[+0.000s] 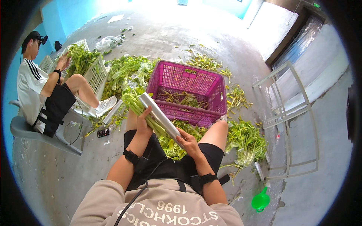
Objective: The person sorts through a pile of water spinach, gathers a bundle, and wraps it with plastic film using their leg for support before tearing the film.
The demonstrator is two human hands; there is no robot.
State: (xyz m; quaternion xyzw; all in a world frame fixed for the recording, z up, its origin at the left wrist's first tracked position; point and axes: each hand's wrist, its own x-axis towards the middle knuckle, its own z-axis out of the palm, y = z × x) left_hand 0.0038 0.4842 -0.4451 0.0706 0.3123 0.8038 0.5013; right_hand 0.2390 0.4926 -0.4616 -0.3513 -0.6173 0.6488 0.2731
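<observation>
The left hand is wrapped around a bunch of greens, its fingers curled in on the stalks and its thumb up by a silver roll; the right hand has its fingers closed on the roll's lower end. The bunch lies slantwise above the lap, leaves up and to the left, pale green stalks running down beside the roll, which is smooth, shiny and tilted the same way. The roll's upper end reaches the near left corner of a purple crate in view; whether they touch I cannot tell. The crate sits just beyond the knees, so the near side is tight, while to its right the grey floor runs on toward a pale metal frame by the wall. Loose greens are heaped outside the right knee, and a larger leafy pile borders the crate's left side. The slatted purple crate holds a thin layer of limp, yellowish stems on its bottom. Farther left, a seated co-worker has both hands at leafy greens in a tilted white crate. A bright green funnel-shaped thing lies at lower right.
</observation>
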